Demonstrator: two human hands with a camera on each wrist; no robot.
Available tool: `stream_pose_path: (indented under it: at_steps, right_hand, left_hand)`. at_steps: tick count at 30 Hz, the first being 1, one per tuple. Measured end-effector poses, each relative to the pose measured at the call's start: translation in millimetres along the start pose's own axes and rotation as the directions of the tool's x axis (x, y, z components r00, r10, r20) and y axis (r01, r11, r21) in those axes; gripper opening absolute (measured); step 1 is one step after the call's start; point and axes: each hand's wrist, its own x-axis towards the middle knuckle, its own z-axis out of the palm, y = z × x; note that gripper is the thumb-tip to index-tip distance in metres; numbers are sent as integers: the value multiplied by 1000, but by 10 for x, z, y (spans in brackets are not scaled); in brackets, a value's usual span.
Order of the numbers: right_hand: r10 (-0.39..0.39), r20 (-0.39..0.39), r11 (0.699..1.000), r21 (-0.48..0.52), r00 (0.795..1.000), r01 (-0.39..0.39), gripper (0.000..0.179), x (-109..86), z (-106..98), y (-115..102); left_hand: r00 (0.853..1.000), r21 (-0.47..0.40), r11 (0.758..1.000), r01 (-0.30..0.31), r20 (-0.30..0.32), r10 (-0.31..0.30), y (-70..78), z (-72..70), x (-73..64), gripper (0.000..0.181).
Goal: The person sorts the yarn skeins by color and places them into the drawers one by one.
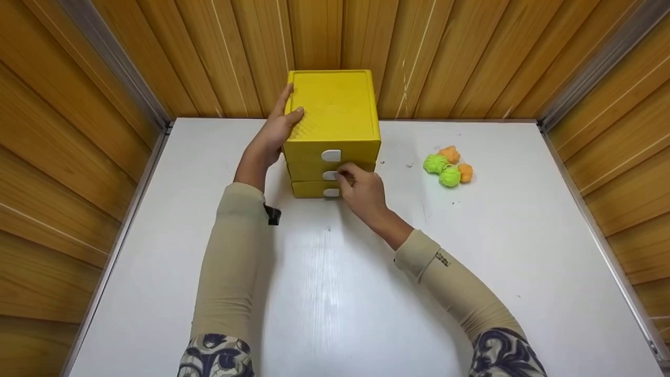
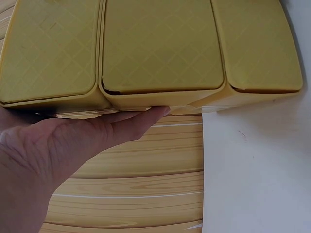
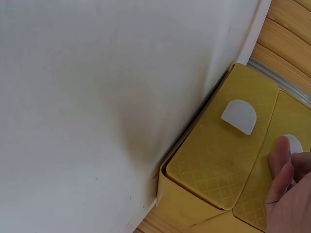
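A yellow three-drawer box point(image 1: 332, 104) stands near the back edge of the table, each drawer front carrying a white rounded tab. My left hand point(image 1: 275, 131) lies along the box's left side, thumb over the top edge and fingers fairly straight; the left wrist view shows this hand point(image 2: 82, 141) flat against the side. At the front, my right hand point(image 1: 364, 191) pinches the middle drawer's white handle point(image 1: 330, 175) between thumb and fingers. The right wrist view also shows the bottom drawer's white handle point(image 3: 239, 116), untouched. All three drawers look pushed in.
Right of the box lie green balls point(image 1: 449, 176) and orange balls point(image 1: 465, 173) in a small cluster. Small specks dot the white table point(image 1: 324, 293). Wood-patterned walls point(image 1: 445, 57) close off the back and both sides.
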Motion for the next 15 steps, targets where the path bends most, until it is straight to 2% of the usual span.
stream_pose_path:
  at_steps: [15]
  right_hand:
    - [-6, 9, 1000, -16, 1000, 7, 11, 4, -10, 16]
  left_hand:
    - [1000, 0, 1000, -21, -5, 21, 0, 3, 5, 70]
